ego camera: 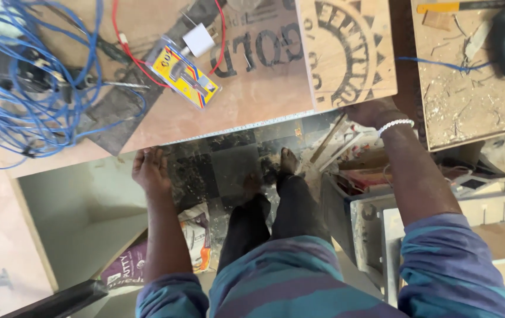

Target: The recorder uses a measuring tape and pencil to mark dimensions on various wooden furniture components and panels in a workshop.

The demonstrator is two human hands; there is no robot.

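I look down past my striped sleeves at a plywood board lying on the work surface. My left hand grips the board's near edge from below, with its fingers curled under it. My right hand, which wears a white bead bracelet, holds the near edge of a smaller printed plywood panel lying on the board. My legs in dark trousers and my bare feet stand on a dusty dark tiled floor below.
A tangle of blue cable and a red wire lie at the left of the board, beside a yellow packet and a white plug. A sawdust-covered bench with a dark power tool stands at the right. Wood scraps and boxes crowd the floor at the right.
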